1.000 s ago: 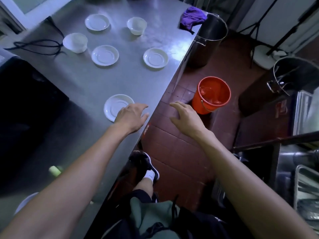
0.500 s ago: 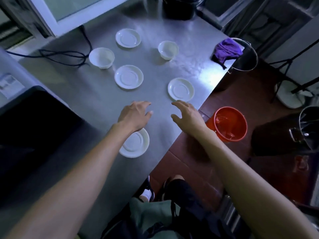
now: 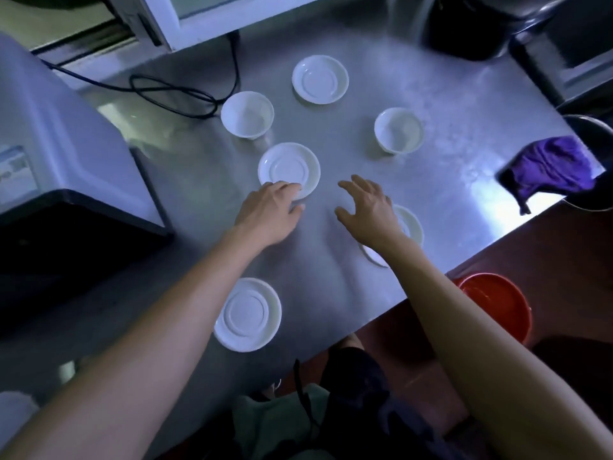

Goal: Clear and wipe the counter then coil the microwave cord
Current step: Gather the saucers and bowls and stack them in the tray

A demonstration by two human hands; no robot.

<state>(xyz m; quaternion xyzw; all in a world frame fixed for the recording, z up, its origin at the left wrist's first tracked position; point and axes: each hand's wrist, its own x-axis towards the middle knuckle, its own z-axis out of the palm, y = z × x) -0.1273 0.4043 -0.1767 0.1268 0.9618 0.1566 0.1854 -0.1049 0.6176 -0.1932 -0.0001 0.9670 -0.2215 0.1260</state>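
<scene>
Both grips apart: left hand [image 3: 268,212] touches saucer [image 3: 289,170], right hand [image 3: 368,210] over steel counter [image 3: 464,104].

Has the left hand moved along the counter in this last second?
Yes. The left hand went from the near saucer forward to the middle saucer, touching its rim.

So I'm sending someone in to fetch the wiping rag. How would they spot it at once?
Start at the steel counter holding the white saucers and bowls, then follow it to the right-hand corner, next to a dark metal pot. The crumpled purple cloth lies there, hanging a little over the edge. It is the only soft, coloured thing on the counter; everything else on it is white crockery.
</scene>
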